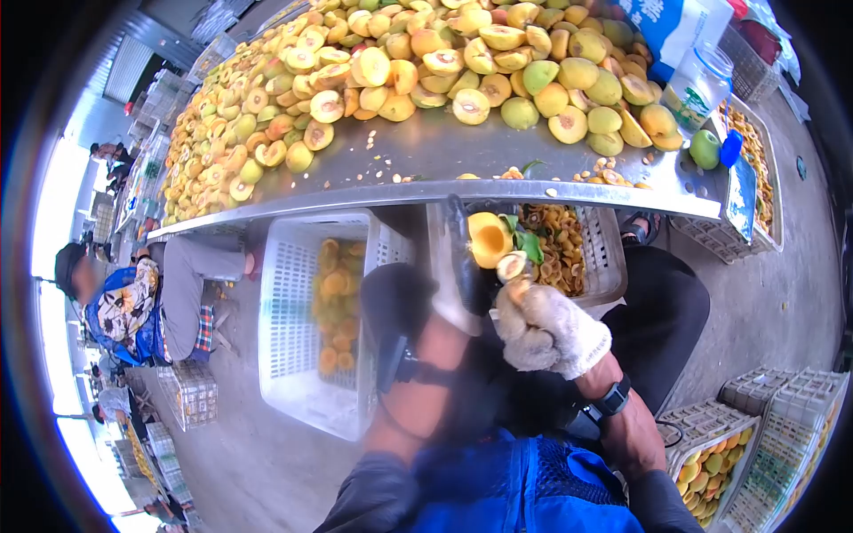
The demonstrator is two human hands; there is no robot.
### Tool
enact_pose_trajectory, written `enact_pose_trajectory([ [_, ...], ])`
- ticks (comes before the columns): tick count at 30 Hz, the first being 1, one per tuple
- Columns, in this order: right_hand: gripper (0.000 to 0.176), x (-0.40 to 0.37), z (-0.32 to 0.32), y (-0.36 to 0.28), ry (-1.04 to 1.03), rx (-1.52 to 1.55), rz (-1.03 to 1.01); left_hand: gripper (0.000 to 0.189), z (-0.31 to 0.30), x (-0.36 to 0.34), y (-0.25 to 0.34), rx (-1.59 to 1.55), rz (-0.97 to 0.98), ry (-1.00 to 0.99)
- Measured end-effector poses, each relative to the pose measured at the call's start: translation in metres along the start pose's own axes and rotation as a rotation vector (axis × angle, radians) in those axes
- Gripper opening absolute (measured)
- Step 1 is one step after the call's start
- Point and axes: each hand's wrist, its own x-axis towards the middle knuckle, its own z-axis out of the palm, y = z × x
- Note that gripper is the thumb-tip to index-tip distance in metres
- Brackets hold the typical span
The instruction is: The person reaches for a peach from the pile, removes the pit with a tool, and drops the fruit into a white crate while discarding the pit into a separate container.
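Forearms raised, left hand (464, 282) clasping peach half (489, 240), right hand (551, 330) fisted around peach piece (513, 265).

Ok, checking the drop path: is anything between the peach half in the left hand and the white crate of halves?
No loose object does. The left hand holds the peach half below the table edge; the open white crate stands to its left, with only a dark shape, perhaps the person's knee, between.

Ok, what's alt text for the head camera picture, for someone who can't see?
A dark-gloved left hand holds a cut peach and the white-gloved right hand a smaller piece, above white crates, by a metal table heaped with peach halves.
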Motion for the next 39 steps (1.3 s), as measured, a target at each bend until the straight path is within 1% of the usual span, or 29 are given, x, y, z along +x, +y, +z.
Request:
enact_pose_trajectory([
  [1, 0.033, -0.008, 0.001, -0.013, -0.039, 0.069, 0.052, 0.042, -0.004, -0.001, 0.006, -0.122, -0.031, 0.026],
  [2, 0.033, -0.01, -0.003, -0.02, 0.013, -0.099, 0.034, 0.043, -0.009, -0.001, 0.013, -0.245, -0.06, 0.057],
  [3, 0.032, -0.011, -0.007, -0.024, 0.067, -0.266, 0.012, 0.044, -0.029, -0.009, 0.016, -0.023, -0.008, 0.109],
  [4, 0.032, -0.005, -0.017, -0.016, 0.236, -0.556, -0.102, 0.047, -0.049, -0.016, 0.019, 0.202, 0.031, 0.172],
  [5, 0.029, 0.004, -0.035, -0.002, 0.464, -1.082, -0.332, 0.047, -0.071, -0.027, 0.025, 0.709, 0.195, 0.167],
  [6, 0.026, 0.008, -0.052, 0.008, 0.566, -1.286, -0.348, 0.048, -0.093, -0.038, 0.031, 1.215, 0.366, 0.26],
  [7, 0.022, 0.007, -0.064, 0.014, 0.674, -1.487, -0.365, 0.046, -0.105, -0.038, 0.052, 1.236, 0.342, 0.299],
  [8, 0.023, 0.003, -0.07, 0.014, 0.65, -1.542, -0.348, 0.044, -0.116, -0.037, 0.072, 1.256, 0.316, 0.336],
  [9, 0.023, 0.0, -0.076, 0.015, 0.622, -1.598, -0.331, 0.042, -0.125, -0.03, 0.094, 0.959, 0.096, 0.35],
  [10, 0.024, -0.004, -0.081, 0.017, 0.593, -1.651, -0.311, 0.04, -0.131, -0.035, 0.108, 1.376, 0.051, 0.379],
  [11, 0.025, -0.009, -0.089, 0.02, 0.549, -1.676, -0.207, 0.038, -0.139, -0.041, 0.12, 1.794, -0.004, 0.393],
  [12, 0.025, -0.012, -0.097, 0.023, 0.506, -1.698, -0.106, 0.036, -0.154, -0.044, 0.127, 1.954, -0.137, 0.406],
  [13, 0.026, -0.011, -0.098, 0.022, 0.462, -1.721, -0.006, 0.036, -0.162, -0.042, 0.132, 1.945, -0.13, 0.47],
  [15, 0.025, -0.009, -0.092, 0.018, 0.483, -1.652, -0.016, 0.035, -0.174, -0.019, 0.136, 1.865, 0.205, 0.512],
  [16, 0.025, -0.006, -0.091, 0.017, 0.493, -1.615, -0.054, 0.034, -0.164, 0.005, 0.143, 1.602, 0.181, 0.503],
  [17, 0.026, -0.003, -0.088, 0.015, 0.501, -1.577, -0.092, 0.033, -0.167, 0.032, 0.139, 1.342, 0.241, 0.471],
  [18, 0.025, -0.001, -0.082, 0.012, 0.495, -1.531, -0.117, 0.037, -0.163, 0.062, 0.137, 1.36, 0.294, 0.402],
  [20, 0.025, 0.005, -0.08, 0.014, 0.439, -1.546, -0.154, 0.053, -0.153, 0.129, 0.125, 1.546, 0.389, 0.393],
  [21, 0.025, 0.007, -0.08, 0.015, 0.414, -1.553, -0.17, 0.058, -0.15, 0.161, 0.118, 1.528, 0.29, 0.412],
  [22, 0.024, 0.008, -0.077, 0.015, 0.416, -1.519, -0.089, 0.055, -0.141, 0.186, 0.112, 1.545, 0.245, 0.443],
  [23, 0.024, 0.009, -0.077, 0.015, 0.413, -1.521, -0.088, 0.06, -0.148, 0.212, 0.102, 1.487, 0.086, 0.396],
  [25, 0.023, 0.008, -0.077, 0.016, 0.405, -1.523, -0.079, 0.062, -0.149, 0.237, 0.082, 1.653, 0.176, 0.521],
  [26, 0.022, 0.007, -0.078, 0.016, 0.404, -1.544, -0.085, 0.065, -0.151, 0.242, 0.079, 1.574, 0.157, 0.557],
  [29, 0.022, 0.004, -0.072, 0.011, 0.41, -1.502, -0.105, 0.064, -0.151, 0.229, 0.079, 1.529, 0.184, 0.469],
  [31, 0.022, 0.005, -0.071, 0.014, 0.412, -1.498, -0.168, 0.06, -0.157, 0.218, 0.076, 1.481, 0.094, 0.367],
  [33, 0.022, 0.004, -0.07, 0.018, 0.429, -1.486, -0.209, 0.06, -0.15, 0.2, 0.067, 1.483, 0.112, 0.422],
  [35, 0.023, 0.004, -0.068, 0.017, 0.453, -1.469, -0.227, 0.06, -0.153, 0.182, 0.065, 1.241, 0.11, 0.392],
  [37, 0.025, -0.001, -0.057, 0.008, 0.495, -1.369, -0.304, 0.048, -0.132, 0.158, 0.088, 0.563, -0.098, 0.342],
  [39, 0.026, -0.004, -0.053, 0.011, 0.557, -1.277, -0.368, 0.041, -0.116, 0.127, 0.1, 0.111, -0.098, 0.138],
])
